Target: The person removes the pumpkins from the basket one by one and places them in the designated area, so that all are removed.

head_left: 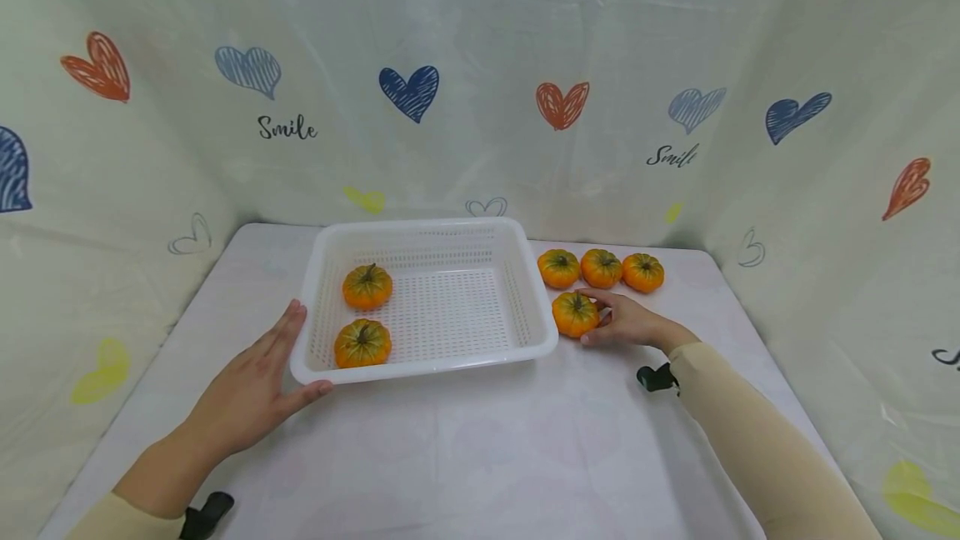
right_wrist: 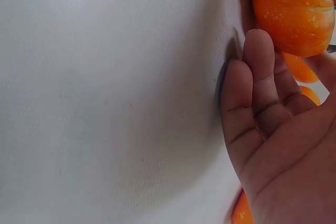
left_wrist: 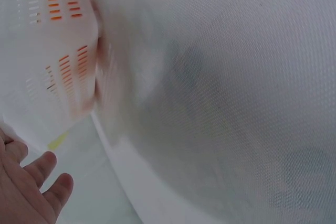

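A white plastic basket [head_left: 427, 371] with slotted walls holds two small orange pumpkins, one pumpkin [head_left: 367, 287] behind the other pumpkin [head_left: 363, 343], along its left side. My left hand [head_left: 247, 390] rests against the basket's front left corner, its fingers along the left side and the thumb at the front rim. Just right of the basket, my right hand [head_left: 626, 321] holds another small pumpkin [head_left: 574, 314] between thumb and fingers. That pumpkin [right_wrist: 294, 14] shows its spotted orange side in the right wrist view, close to the white cloth.
Behind the right hand, three more small pumpkins [head_left: 602, 268] stand in a row near the table's back edge. A white cloth [head_left: 480, 457] covers the table. Pale curtains [head_left: 480, 40] printed with hearts rise at the back and both sides.
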{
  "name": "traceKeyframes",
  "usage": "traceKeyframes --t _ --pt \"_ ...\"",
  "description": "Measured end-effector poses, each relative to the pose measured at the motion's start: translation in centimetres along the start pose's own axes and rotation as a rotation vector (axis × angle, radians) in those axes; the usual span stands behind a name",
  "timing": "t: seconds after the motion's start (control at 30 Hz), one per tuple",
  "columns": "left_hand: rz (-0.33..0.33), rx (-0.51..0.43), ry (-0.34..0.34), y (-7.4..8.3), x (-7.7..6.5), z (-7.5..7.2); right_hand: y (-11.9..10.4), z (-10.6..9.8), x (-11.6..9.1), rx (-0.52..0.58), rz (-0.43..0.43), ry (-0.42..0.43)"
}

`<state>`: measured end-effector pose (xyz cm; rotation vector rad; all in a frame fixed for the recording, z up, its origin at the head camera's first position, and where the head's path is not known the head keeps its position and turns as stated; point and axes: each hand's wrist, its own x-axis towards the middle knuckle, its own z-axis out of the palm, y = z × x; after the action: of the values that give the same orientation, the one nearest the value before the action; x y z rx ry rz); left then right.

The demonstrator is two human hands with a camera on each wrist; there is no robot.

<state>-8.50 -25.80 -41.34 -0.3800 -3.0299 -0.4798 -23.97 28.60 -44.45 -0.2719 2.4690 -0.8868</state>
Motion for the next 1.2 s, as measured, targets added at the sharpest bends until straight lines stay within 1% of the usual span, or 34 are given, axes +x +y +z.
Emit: traceKeyframes --t 0.17,0.3,0.37,0.43,0.5,0.6,0.67,0.77,0.87,0.93,1.03,1.2 --pt "0.007 -0.007 0.009 -0.1 0.0 0.1 0.1 -0.6 -0.8 -0.015 -0.021 -0.006" --pt "0.019 -0.006 0.015 -0.3 0.0 0.1 -0.2 -1.6 -1.9 -0.023 -0.002 -0.006" --pt "0.025 -0.006 0.019 -0.3 0.0 0.2 -0.6 -2.4 -2.5 -0.032 0.015 0.005" --pt "0.029 -0.01 0.018 -0.4 0.0 0.2 -1.0 -3.4 -3.0 -0.054 0.008 0.026" --pt "0.031 -0.012 0.018 -0.4 0.0 0.2 -1.5 -4.6 -3.5 -0.086 -0.018 0.05" --pt "0.028 -0.012 0.016 -0.4 0.0 0.1 -2.8 -6.5 -4.2 -0.14 -0.074 0.091" --pt "0.028 -0.013 0.016 -0.4 0.0 0.1 -4.2 -7.7 -4.6 -0.165 -0.11 0.111" --pt "0.03 -0.014 0.021 -0.4 0.0 0.0 -7.0 -9.2 -4.8 -0.179 -0.164 0.122" --pt "0.038 -0.013 0.036 -0.6 -0.3 0.1 -10.1 -9.8 -4.5 -0.194 -0.208 0.11" --pt "0.041 -0.013 0.045 -0.7 -0.5 0.2 -12.3 -9.7 -4.1 -0.21 -0.234 0.079" --pt "0.04 -0.011 0.053 -0.7 -0.7 0.4 -15.5 -8.8 -3.3 -0.255 -0.252 0.025" --pt "0.044 -0.014 0.06 -0.6 -0.4 0.4 -19.8 -6.8 -1.6 -0.293 -0.291 -0.076"
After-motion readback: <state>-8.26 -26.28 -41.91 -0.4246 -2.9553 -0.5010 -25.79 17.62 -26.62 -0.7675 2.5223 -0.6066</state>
